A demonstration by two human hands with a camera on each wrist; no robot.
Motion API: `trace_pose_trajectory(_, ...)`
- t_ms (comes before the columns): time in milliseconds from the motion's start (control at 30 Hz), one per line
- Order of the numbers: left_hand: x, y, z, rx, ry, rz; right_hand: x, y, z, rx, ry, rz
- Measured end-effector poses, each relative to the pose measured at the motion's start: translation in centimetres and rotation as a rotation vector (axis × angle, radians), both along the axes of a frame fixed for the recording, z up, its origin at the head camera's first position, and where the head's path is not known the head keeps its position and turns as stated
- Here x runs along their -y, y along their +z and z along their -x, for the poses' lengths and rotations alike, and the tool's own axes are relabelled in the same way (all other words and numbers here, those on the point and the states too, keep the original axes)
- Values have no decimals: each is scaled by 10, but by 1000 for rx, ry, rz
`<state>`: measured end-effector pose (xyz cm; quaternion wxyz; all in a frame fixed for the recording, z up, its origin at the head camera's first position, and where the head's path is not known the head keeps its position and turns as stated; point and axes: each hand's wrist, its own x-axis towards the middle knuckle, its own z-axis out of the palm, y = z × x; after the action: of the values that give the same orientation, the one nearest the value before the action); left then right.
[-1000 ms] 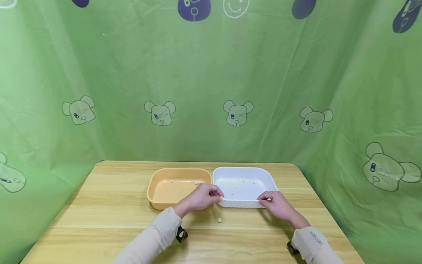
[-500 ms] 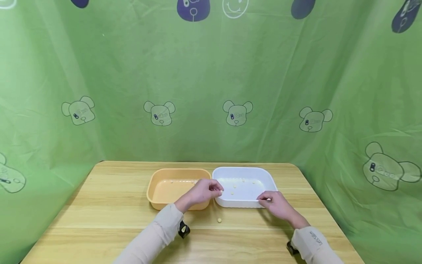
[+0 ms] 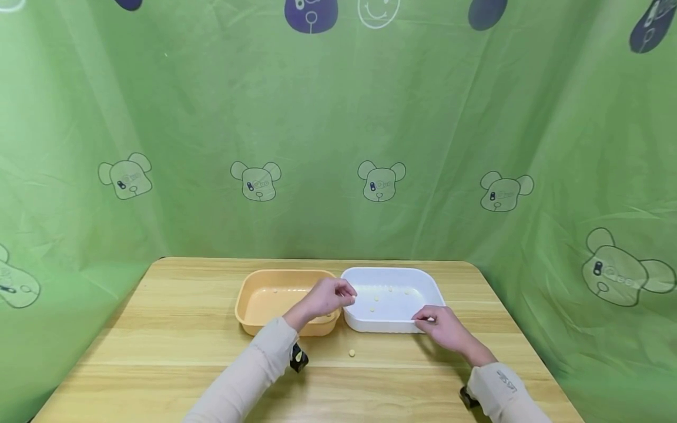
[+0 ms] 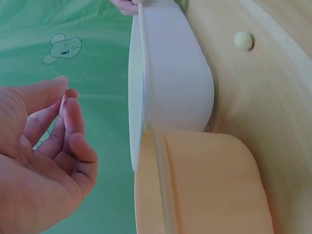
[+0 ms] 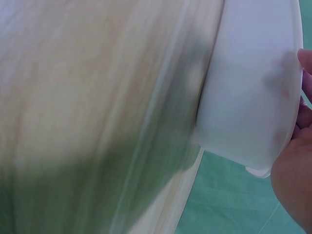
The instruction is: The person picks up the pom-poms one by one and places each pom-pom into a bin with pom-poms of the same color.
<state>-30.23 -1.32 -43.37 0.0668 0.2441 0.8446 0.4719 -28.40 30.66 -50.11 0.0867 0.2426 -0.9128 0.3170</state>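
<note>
My left hand (image 3: pixel 325 298) is raised above the seam between the orange tray (image 3: pixel 259 326) and the white tray (image 3: pixel 381 326). Its thumb and forefinger pinch a tiny pale ball, mostly hidden by the fingertips; the other fingers are curled in the left wrist view. With my right hand (image 3: pixel 446 329) I grip the near rim of the white tray toward its right corner, thumb on the outer side. Several small yellowish balls (image 3: pixel 376 299) lie spread over the white tray's floor. A similar ball (image 4: pixel 243 40) rests on the wood in front of the trays.
Both trays stand side by side on a wooden table (image 3: pixel 174 346). In the orange tray, a small ball (image 3: pixel 275 291) lies toward the back; my left hand and forearm cover part of that tray. A green printed curtain (image 3: pixel 317 229) surrounds the table behind and at the sides.
My left hand has risen from the near corner where the trays meet and moved farther back, still pinching the ball. My right hand has stayed on the white tray's rim.
</note>
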Motion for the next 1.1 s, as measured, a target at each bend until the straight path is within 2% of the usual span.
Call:
trace_pose_trajectory(567,-3,1,19,-4,41,9,0,1,-1,5,8,17)
trace_pose_trajectory(1100,-7,2,35,49,96,17,-1,2,0,20,18,22)
